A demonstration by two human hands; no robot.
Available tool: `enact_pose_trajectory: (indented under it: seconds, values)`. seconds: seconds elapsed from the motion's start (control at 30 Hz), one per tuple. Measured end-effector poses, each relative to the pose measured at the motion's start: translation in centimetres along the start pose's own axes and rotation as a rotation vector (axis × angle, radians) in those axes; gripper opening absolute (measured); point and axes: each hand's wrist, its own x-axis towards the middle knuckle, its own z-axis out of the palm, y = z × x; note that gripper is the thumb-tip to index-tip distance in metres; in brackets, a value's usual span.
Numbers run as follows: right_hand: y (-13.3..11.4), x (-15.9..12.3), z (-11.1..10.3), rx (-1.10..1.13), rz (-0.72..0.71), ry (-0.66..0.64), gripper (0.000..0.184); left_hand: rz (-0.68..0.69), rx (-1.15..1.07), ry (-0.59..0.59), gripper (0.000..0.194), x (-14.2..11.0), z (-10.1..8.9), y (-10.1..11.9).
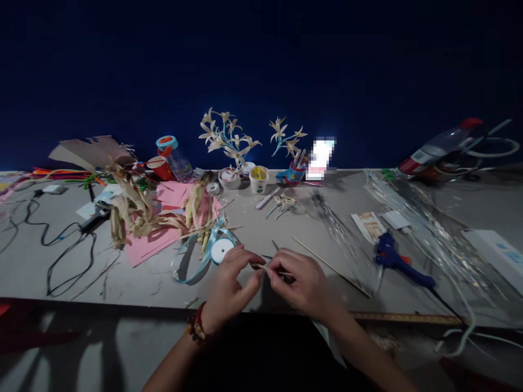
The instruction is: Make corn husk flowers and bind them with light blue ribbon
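Nearest, a dark red beaded bracelet [196,325] circled the left wrist. Just above the table's near edge, the right hand [304,280] was closed in a fingertip pinch on a thin, pale, fibrous strip [265,267]. The left hand [235,277] was half curled, its thumb and forefinger at the strip's other side; how firmly they gripped could not be told. Uneven pulling might have split so slender a piece or slid it free. Dark pointed metal tips [275,246], perhaps scissors, lay just beyond the fingers and could have pricked a knuckle on a careless reach.

To the left, a white round spool [223,250] trailed loose light-blue satin ribbon [194,273], which a sleeve or finger might have snagged. To the right, beyond a thin wooden stick [329,265], lay a dark-blue glue gun [396,262]; its cable ran towards the near edge, so a tug could have dragged it, and a hot nozzle would have burned skin.

Farther left, dry tan husks [137,218] rested over pink paper sheets [149,247]. Farthest, cream-petalled flower sprays [232,136] rose top-heavy behind a small white cup [259,184]; a bump might have toppled them.
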Motion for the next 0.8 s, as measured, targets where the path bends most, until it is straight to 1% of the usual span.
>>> enact_pose_trajectory:
  seconds: [0.03,0.1,0.2,0.3,0.37,0.4,0.43,0.5,0.53,0.57,0.6,0.67,0.73,0.8]
  values:
    - [0.0,0.0,0.1,-0.004,-0.003,0.001,0.01,0.016,0.015,0.012,0.01,0.1,0.3,0.2]
    - [-0.1,0.1,0.2,-0.019,-0.012,0.006,0.011,0.042,0.061,0.066,0.012,0.2,0.8,0.4]
    - [-0.1,0.0,0.3,-0.04,-0.021,0.026,0.011,0.084,0.147,0.14,0.011,0.1,1.2,0.1]
    - [0.0,-0.2,0.3,-0.04,0.009,0.054,0.011,0.112,0.231,0.253,0.013,-0.1,0.7,-0.8]
    - [0.1,-0.4,0.2,-0.034,0.031,0.073,0.013,0.097,0.248,0.335,0.013,-0.3,0.1,-1.2]
    - [0.1,-0.4,0.2,-0.027,0.036,0.078,0.013,0.074,0.229,0.339,0.012,-0.4,-0.1,-1.2]
    - [0.1,-0.4,0.1,-0.018,0.038,0.077,0.013,0.043,0.191,0.305,0.012,-0.4,-0.3,-1.1]
    - [0.1,-0.4,0.1,0.005,0.031,0.068,0.013,-0.004,0.102,0.168,0.012,-0.4,-0.2,-0.6]
    - [0.1,-0.4,0.2,0.017,0.029,0.062,0.012,-0.005,0.072,0.111,0.011,-0.2,-0.1,-0.3]
    - [0.0,-0.4,0.2,0.025,0.027,0.058,0.012,0.004,0.054,0.08,0.009,-0.1,0.2,0.0]
    - [-0.1,-0.3,0.2,0.03,0.024,0.055,0.012,0.018,0.047,0.075,0.008,0.0,0.5,0.3]
    - [-0.1,-0.3,0.2,0.029,0.018,0.047,0.011,0.043,0.054,0.102,0.011,0.3,0.9,0.5]
    - [-0.1,-0.3,0.2,0.017,0.013,0.048,0.01,0.07,0.087,0.135,0.012,0.3,1.1,0.3]
    - [0.0,-0.5,0.1,0.008,0.019,0.068,0.011,0.089,0.147,0.196,0.012,0.2,0.9,-0.3]
